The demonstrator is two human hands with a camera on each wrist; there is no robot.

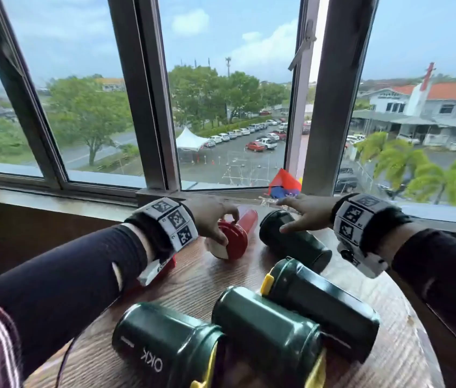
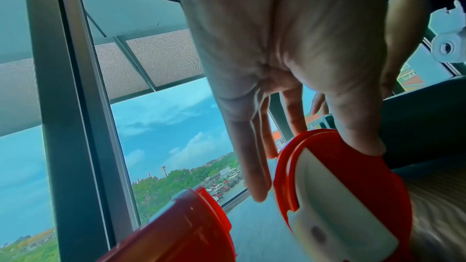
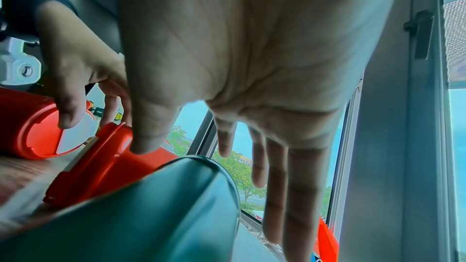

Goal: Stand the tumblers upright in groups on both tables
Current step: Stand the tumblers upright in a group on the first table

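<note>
A round wooden table (image 1: 193, 289) carries several tumblers, all lying on their sides. My left hand (image 1: 225, 228) grips a red tumbler (image 1: 236, 243) at its lid end, with the thumb on the lid (image 2: 340, 196) and the fingers over its rim. My right hand (image 1: 285, 217) is spread flat, palm down, just over a dark green tumbler (image 1: 296, 245) beside it. In the right wrist view the fingers (image 3: 277, 186) reach past that green tumbler (image 3: 126, 216); whether they touch it I cannot tell. A second red tumbler (image 1: 165, 268) lies under my left wrist.
Three more dark green tumblers (image 1: 266, 326) with yellow lid parts lie together at the table's near side. The window sill (image 1: 53, 203) and window frame stand close behind the table. A red and blue folded thing (image 1: 285, 186) sits on the sill.
</note>
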